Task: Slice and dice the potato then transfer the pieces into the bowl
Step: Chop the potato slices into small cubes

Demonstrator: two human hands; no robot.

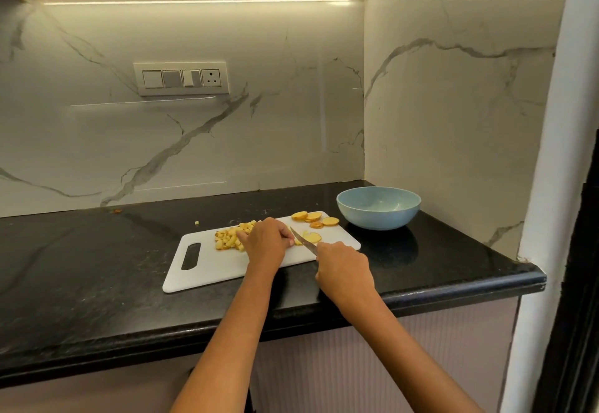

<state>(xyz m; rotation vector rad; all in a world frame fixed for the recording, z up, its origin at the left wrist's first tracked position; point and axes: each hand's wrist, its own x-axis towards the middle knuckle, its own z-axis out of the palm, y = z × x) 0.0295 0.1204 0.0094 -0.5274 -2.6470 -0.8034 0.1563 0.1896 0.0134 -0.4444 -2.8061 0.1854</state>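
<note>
A white board (pixel 227 266) lies on the black worktop (pixel 81 266), its handle slot at the 8 o'clock end. The left hand (pixel 265 239) rests on the middle of the board, fingers curled down onto a potato slice (pixel 311 236) at the knife's edge, holding it in place. The right hand (pixel 343 270), at 4 o'clock from the left hand, grips the handle of a knife (pixel 303 241); the handle is hidden inside the fist and the blade points toward 11 o'clock, its edge down at the slice beside the left fingertips.

A heap of diced pieces (pixel 230 238) sits on the board at 9 o'clock from the left hand, partly hidden by it. 4 round slices (pixel 313 217) lie at the board's far end, at 1 o'clock from the left hand, overlapping or just beside one another. 1 stray bit (pixel 196 223) lies on the worktop off the board at 10 o'clock.

The blue bowl (pixel 378 206) stands on the worktop just beyond the board's 2 o'clock corner, near the marble side wall (pixel 453 104); no pieces show inside it. A switch plate (pixel 181 78) is set in the back wall
</note>
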